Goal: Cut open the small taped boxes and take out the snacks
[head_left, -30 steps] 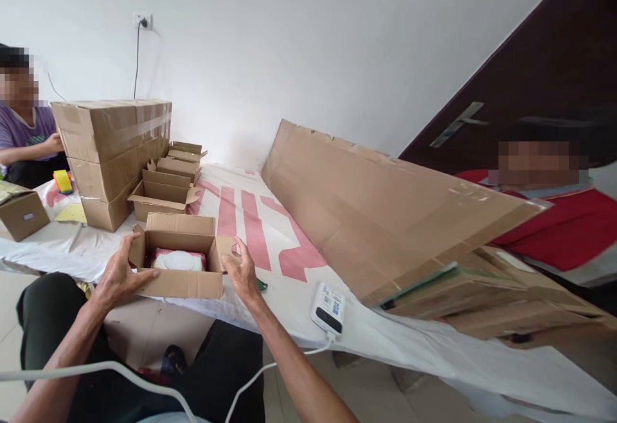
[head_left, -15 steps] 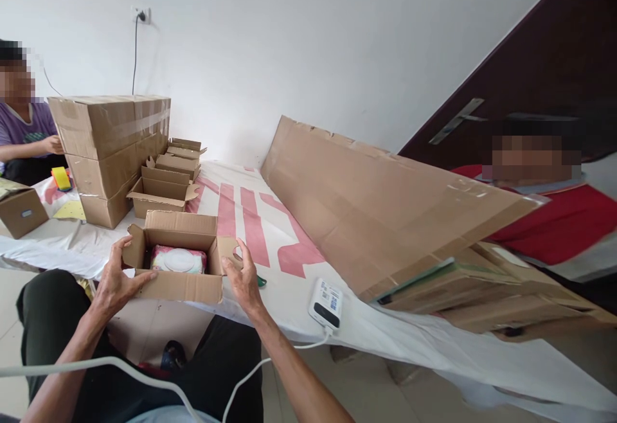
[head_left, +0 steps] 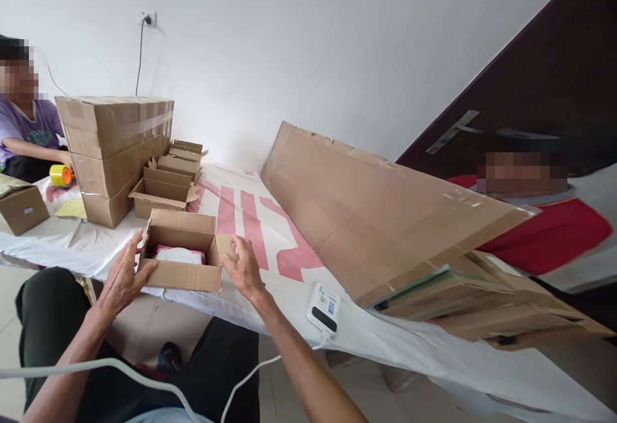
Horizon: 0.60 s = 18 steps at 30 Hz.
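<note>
A small open cardboard box sits at the near edge of a white cloth with red markings, and both of the person's hands are on it. The left hand lies flat against the box's left wall, fingers spread and stretched upward along the side flap, thumb toward the front corner. The right hand presses the right side, fingers loosely spread and slightly curled over the folded-out right flap. Neither hand pinches anything. Inside the box lies a white and pink soft pack, low between the walls. Just beyond, farther back on the cloth, stand several more small open boxes, and to their left a stack of large taped cartons. At the far left another person in a purple shirt sits with a hand near a yellow tape roll, and a small closed box rests near the left edge. To the right of the right hand a white device with a cable lies on the cloth. A long flat sheet of cardboard leans across a pile of folded cartons on the right.
</note>
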### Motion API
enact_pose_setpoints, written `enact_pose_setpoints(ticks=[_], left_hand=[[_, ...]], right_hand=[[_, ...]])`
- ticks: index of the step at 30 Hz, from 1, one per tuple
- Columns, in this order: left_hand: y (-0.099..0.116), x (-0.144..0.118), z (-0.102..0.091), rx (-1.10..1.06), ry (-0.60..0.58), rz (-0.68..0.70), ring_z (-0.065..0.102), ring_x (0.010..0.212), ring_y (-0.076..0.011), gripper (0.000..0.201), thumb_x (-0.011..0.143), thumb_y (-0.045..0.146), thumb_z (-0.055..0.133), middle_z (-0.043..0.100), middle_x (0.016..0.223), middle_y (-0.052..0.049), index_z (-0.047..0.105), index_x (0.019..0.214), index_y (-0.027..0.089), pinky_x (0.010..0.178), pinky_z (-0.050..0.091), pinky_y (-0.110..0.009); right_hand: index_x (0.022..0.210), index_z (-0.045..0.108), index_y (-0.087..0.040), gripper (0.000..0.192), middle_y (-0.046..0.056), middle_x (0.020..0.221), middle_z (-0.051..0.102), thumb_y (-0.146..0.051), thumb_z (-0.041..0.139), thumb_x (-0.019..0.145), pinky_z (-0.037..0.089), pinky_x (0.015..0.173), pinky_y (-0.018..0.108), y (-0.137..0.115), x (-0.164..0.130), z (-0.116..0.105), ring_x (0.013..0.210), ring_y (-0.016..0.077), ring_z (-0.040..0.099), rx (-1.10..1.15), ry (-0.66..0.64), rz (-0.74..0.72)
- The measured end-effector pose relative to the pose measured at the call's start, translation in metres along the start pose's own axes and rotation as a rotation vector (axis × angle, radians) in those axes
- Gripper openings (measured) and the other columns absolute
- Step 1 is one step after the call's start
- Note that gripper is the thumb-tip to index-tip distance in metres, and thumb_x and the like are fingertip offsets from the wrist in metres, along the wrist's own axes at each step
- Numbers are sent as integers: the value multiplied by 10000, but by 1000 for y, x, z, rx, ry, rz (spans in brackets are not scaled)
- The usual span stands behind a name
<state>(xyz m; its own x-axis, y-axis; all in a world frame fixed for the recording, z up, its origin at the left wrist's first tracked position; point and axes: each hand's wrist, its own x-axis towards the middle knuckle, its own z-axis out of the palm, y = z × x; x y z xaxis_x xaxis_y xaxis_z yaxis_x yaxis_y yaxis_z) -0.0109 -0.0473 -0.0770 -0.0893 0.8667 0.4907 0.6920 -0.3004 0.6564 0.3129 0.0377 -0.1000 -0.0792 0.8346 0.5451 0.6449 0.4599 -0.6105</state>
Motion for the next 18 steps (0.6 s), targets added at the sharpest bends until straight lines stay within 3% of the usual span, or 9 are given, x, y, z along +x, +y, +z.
enact_pose_setpoints(ticks=[3,6,10,13,18], left_hand=[[0,3,3,57,-12,-51,756,1171,-356,770,992,545,611,639,1551,-226,414,1647,192,913,666,-514],[0,3,7,84,-1,-35,696,1327,-380,693,1007,507,565,633,1566,-208,454,1618,198,1044,621,-550],[0,-4,10,56,28,6,613,1449,-376,699,1020,462,566,593,1605,-189,400,1658,229,1130,582,-562],[2,-12,9,41,64,64,582,1475,-371,689,1042,441,580,514,1652,-189,379,1675,258,1108,603,-563],[9,-18,6,104,29,144,635,1410,-352,402,1080,370,510,388,1736,-138,671,1442,305,1018,659,-515]], right_hand=[[1344,709,-208,416,174,1410,674,-226,622,938,506,1161,556,-25,11,-14,1320,341,599,-197,-20,-215],[1180,765,-220,253,130,1248,745,-180,607,987,534,1100,467,-56,22,-18,1216,290,652,-258,-200,-349],[1042,773,-221,145,72,1107,754,-240,630,1032,536,872,334,-83,33,-12,1028,224,701,-340,-541,-271],[1079,769,-219,132,61,1118,748,-309,684,1033,491,863,313,-90,39,-10,1046,223,702,-366,-679,-180],[1139,757,-210,189,78,1137,754,-358,735,1023,475,921,327,-90,45,-13,1110,248,702,-328,-766,-137]])
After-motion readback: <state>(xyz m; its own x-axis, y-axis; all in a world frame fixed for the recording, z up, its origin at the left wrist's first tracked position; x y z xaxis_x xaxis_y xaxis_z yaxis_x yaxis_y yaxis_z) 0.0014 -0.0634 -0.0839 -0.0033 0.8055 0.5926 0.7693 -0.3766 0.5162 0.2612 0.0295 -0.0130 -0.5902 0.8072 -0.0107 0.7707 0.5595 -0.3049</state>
